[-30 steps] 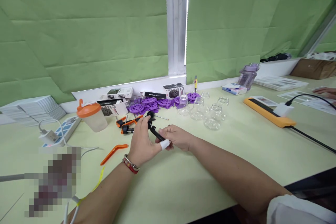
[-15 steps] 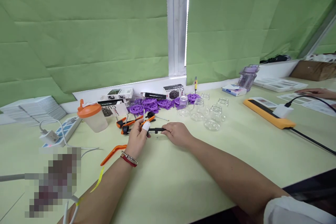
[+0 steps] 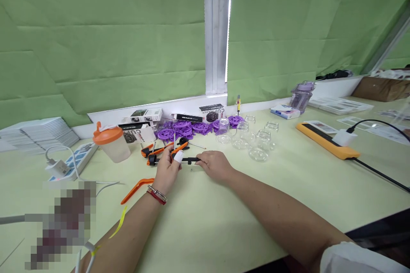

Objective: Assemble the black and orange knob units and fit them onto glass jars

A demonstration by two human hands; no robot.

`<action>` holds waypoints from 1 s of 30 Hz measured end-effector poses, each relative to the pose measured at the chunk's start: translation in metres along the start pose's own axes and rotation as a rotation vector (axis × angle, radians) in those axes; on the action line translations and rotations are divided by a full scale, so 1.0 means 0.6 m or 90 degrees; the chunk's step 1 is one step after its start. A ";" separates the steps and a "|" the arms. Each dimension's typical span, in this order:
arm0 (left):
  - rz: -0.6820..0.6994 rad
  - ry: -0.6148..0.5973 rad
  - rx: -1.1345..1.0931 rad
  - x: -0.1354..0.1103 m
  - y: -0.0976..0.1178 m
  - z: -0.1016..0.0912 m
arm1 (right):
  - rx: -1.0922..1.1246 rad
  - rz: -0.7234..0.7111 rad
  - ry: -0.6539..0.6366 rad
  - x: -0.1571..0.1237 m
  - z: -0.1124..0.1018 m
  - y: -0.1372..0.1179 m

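Note:
My left hand [image 3: 167,171], with a white wrap on its thumb, is closed around the orange and black body of a clamp-like tool [image 3: 191,160]. To the right, the fingers of my right hand [image 3: 216,165] pinch the end of the tool's black bar. The fingers partly cover the tool, so its exact kind is unclear. Just behind and left of my left hand lie more orange and black tools [image 3: 151,153]. An orange bent handle [image 3: 137,190] rests on the table beside my left wrist. A tiny piece [image 3: 191,169] sits below the bar.
Purple wheel-shaped parts [image 3: 182,128] and cup holder boxes [image 3: 139,133] line the back. Several clear glass jars [image 3: 259,151] stand to the right, an orange-lidded cup [image 3: 112,143] to the left. Power strips [image 3: 326,140] with cables lie on both sides.
Both hands keep their hold on the tool, with barely any movement. The view has shifted slightly. Another person's hand at the far right has gone from its place on the papers.

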State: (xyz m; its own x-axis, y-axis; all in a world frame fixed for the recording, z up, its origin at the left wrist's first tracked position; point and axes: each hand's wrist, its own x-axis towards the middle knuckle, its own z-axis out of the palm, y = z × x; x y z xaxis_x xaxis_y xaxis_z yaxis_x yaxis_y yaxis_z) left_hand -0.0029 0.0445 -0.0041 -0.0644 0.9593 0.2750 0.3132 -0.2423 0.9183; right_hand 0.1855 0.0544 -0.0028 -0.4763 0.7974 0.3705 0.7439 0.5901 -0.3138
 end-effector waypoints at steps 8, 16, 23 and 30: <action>0.024 0.217 0.098 0.033 -0.027 -0.032 | 0.012 0.208 0.062 0.040 -0.007 0.041; 0.030 0.204 0.181 0.040 -0.059 -0.033 | -0.010 0.312 0.013 0.091 0.021 0.093; 0.064 0.197 0.294 0.036 -0.048 -0.041 | -0.042 0.329 -0.011 0.109 0.043 0.115; 0.045 0.182 0.334 0.034 -0.042 -0.036 | -0.078 0.265 -0.019 0.106 0.053 0.129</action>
State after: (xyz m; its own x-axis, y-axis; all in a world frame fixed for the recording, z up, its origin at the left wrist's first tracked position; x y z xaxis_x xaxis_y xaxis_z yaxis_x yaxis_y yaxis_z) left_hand -0.0324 0.0670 -0.0159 -0.2551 0.8490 0.4627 0.7474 -0.1305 0.6514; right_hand 0.1976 0.1549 -0.0312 -0.1360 0.9687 0.2075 0.9245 0.1994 -0.3250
